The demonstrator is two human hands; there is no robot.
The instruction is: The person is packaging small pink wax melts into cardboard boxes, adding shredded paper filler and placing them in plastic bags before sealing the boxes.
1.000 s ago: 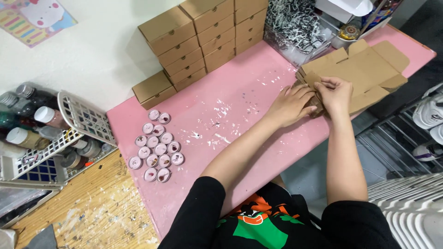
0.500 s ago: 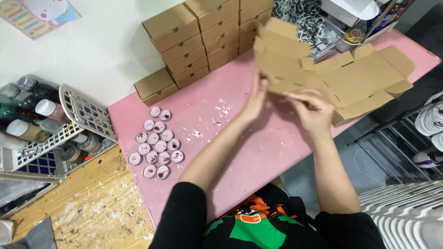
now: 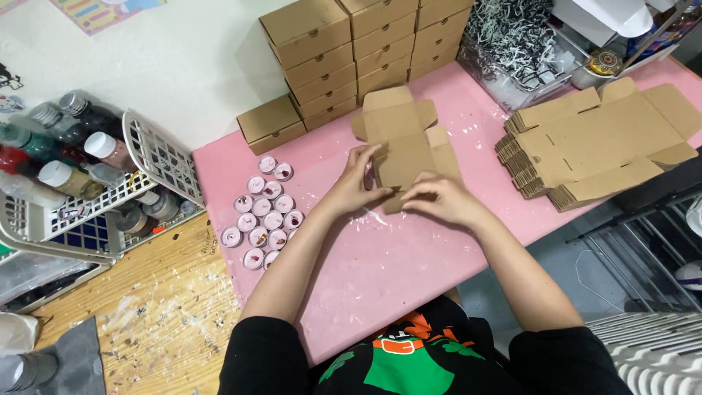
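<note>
A flat, unfolded brown cardboard box blank (image 3: 401, 139) lies on the pink table (image 3: 380, 263) in front of me. My left hand (image 3: 358, 179) grips its left side, fingers curled over a flap. My right hand (image 3: 441, 197) presses on its near edge. A stack of more flat blanks (image 3: 592, 146) sits to the right. Several small round pink tealight candles (image 3: 265, 216) lie in a cluster left of my left arm.
Folded brown boxes (image 3: 344, 51) are stacked at the back against the wall. Shredded black-and-white paper fills a clear tray (image 3: 515, 44) at the back right. A white basket of paint bottles (image 3: 80, 183) stands at the left on a paint-spattered wooden surface (image 3: 153, 314).
Both hands took one blank off the stack at the right, lifted it, and brought it down onto the table in the middle, in front of me.
</note>
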